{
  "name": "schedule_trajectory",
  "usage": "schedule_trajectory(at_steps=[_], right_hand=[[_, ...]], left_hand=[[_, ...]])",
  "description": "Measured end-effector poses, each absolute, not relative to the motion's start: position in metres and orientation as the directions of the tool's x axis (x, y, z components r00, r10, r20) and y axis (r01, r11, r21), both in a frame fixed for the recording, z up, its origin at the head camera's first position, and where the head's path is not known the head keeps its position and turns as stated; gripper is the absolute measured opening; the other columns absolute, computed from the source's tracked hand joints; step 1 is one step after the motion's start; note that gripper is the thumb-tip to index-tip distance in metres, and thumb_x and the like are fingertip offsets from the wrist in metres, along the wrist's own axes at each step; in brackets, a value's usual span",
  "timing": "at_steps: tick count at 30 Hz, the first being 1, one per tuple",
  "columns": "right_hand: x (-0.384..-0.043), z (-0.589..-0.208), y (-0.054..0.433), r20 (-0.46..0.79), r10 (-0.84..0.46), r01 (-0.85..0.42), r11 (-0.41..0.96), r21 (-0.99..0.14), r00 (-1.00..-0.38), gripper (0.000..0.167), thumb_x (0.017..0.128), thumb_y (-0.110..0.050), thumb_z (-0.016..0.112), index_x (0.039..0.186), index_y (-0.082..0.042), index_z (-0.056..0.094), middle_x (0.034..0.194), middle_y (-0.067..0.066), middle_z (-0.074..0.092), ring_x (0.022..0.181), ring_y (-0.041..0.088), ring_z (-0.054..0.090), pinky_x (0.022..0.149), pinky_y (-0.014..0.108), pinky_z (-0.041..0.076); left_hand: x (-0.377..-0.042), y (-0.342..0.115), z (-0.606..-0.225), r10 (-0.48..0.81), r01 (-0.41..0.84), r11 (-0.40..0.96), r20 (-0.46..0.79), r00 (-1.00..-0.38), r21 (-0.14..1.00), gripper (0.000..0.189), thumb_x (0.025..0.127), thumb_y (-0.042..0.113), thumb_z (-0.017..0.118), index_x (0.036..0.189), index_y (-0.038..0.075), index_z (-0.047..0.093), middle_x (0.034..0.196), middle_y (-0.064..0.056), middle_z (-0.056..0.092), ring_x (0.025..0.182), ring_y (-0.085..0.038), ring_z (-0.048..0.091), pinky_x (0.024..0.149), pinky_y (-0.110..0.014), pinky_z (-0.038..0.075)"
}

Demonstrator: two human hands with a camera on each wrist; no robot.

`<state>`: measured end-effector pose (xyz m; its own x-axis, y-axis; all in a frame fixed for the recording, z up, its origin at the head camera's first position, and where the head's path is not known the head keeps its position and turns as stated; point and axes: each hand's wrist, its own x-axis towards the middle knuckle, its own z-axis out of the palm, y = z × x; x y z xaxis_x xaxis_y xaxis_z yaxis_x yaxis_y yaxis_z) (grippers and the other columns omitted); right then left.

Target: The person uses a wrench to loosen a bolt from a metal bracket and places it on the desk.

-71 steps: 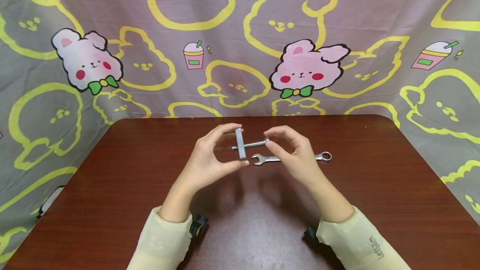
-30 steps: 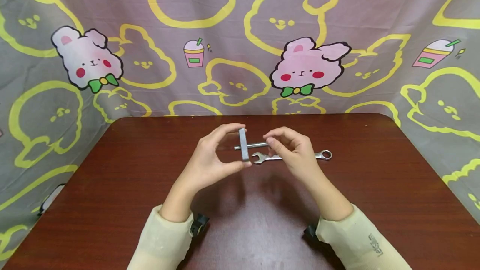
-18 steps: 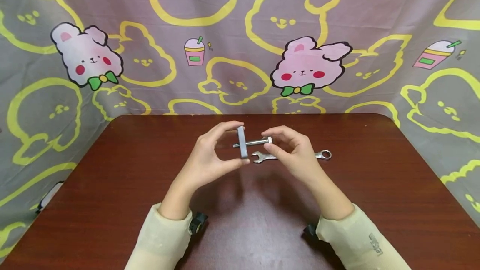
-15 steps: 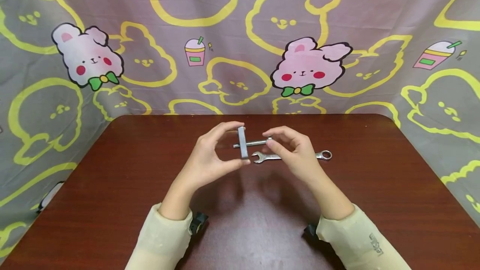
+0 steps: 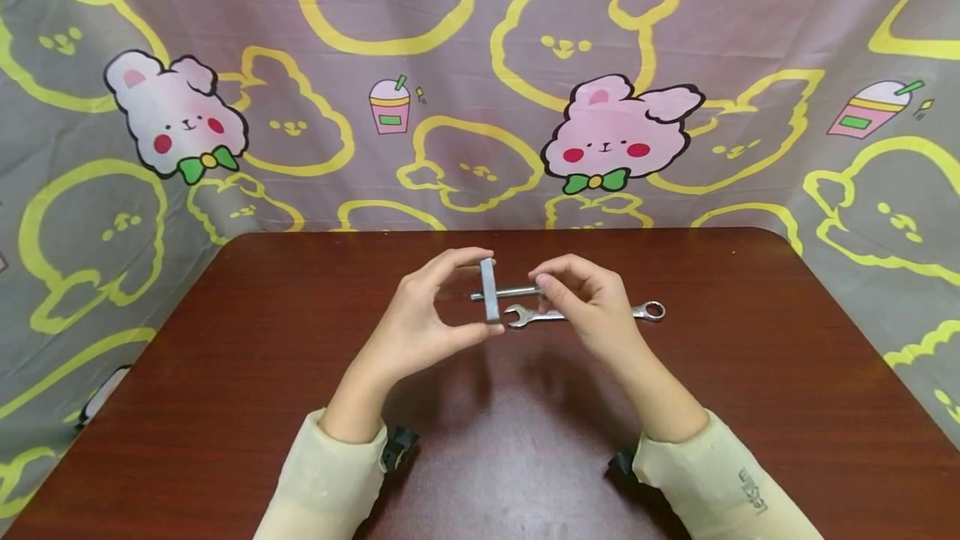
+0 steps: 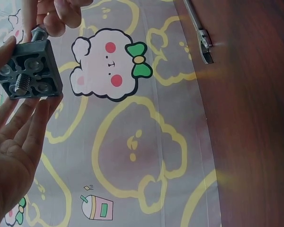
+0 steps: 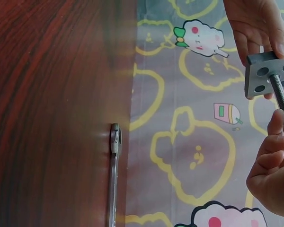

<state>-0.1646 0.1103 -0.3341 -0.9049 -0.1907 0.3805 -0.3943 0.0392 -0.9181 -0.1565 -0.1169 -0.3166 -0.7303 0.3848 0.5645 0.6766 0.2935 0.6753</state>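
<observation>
My left hand grips a square grey plate by its edges, thumb below and fingers above. In the right wrist view the plate shows several round holes. A threaded bolt runs through its middle, and the bolt's tip sticks out on the left hand's side. My right hand pinches the head end of the bolt, which the fingers mostly cover in the head view. Behind and below the right hand, a combination wrench lies on the table, its middle hidden by that hand.
The dark red-brown table reaches back to a patterned curtain. Black straps with small devices sit at both wrists, by the left sleeve and the right sleeve.
The right fingers have shifted about the bolt's head, which showed 0.6 s ago and is now covered. The plate and bolt have moved slightly right and down in the head view. The wrench stays put.
</observation>
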Motion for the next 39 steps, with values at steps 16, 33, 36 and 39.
schedule_trajectory(at_steps=[16, 33, 36, 39], right_hand=[[-0.1638, -0.3313, 0.1126, 0.398, -0.200, -0.423, 0.097, -0.901, -0.895, 0.020, 0.093, -0.003, 0.067, 0.112, 0.002, 0.066, 0.092, -0.010, 0.071, 0.084, 0.005, 0.067, 0.075, 0.019, 0.057], [-0.1638, -0.3323, 0.1110, 0.412, -0.190, -0.431, 0.075, -0.899, -0.891, 0.017, 0.091, 0.003, 0.066, 0.108, 0.005, 0.066, 0.089, -0.016, 0.069, 0.079, 0.004, 0.064, 0.070, 0.019, 0.056], [-0.1634, -0.3308, 0.1116, 0.427, -0.204, -0.451, 0.096, -0.887, -0.881, 0.022, 0.088, 0.004, 0.070, 0.109, 0.002, 0.067, 0.093, -0.018, 0.069, 0.087, 0.006, 0.063, 0.072, 0.019, 0.055], [-0.1637, -0.3299, 0.1128, 0.414, -0.207, -0.441, 0.102, -0.892, -0.886, 0.024, 0.087, 0.002, 0.072, 0.111, 0.001, 0.068, 0.095, -0.017, 0.070, 0.092, 0.006, 0.064, 0.077, 0.020, 0.056]], left_hand=[[-0.1572, -0.1207, -0.3155, 0.354, 0.672, 0.311, 0.574, -0.738, 0.672, 0.074, 0.066, 0.006, 0.092, 0.131, 0.013, 0.058, 0.119, -0.001, 0.067, 0.109, -0.015, 0.067, 0.092, -0.030, 0.058], [-0.1565, -0.1185, -0.3142, 0.364, 0.687, 0.321, 0.584, -0.725, 0.653, 0.074, 0.065, 0.007, 0.093, 0.131, 0.012, 0.058, 0.119, -0.001, 0.067, 0.110, -0.014, 0.066, 0.093, -0.032, 0.058], [-0.1566, -0.1197, -0.3135, 0.356, 0.678, 0.308, 0.579, -0.733, 0.668, 0.073, 0.066, 0.005, 0.092, 0.131, 0.012, 0.058, 0.118, -0.002, 0.067, 0.108, -0.015, 0.067, 0.091, -0.030, 0.058], [-0.1566, -0.1204, -0.3135, 0.356, 0.670, 0.291, 0.573, -0.738, 0.683, 0.073, 0.066, 0.004, 0.091, 0.131, 0.012, 0.058, 0.118, -0.003, 0.067, 0.106, -0.016, 0.068, 0.090, -0.028, 0.059]])
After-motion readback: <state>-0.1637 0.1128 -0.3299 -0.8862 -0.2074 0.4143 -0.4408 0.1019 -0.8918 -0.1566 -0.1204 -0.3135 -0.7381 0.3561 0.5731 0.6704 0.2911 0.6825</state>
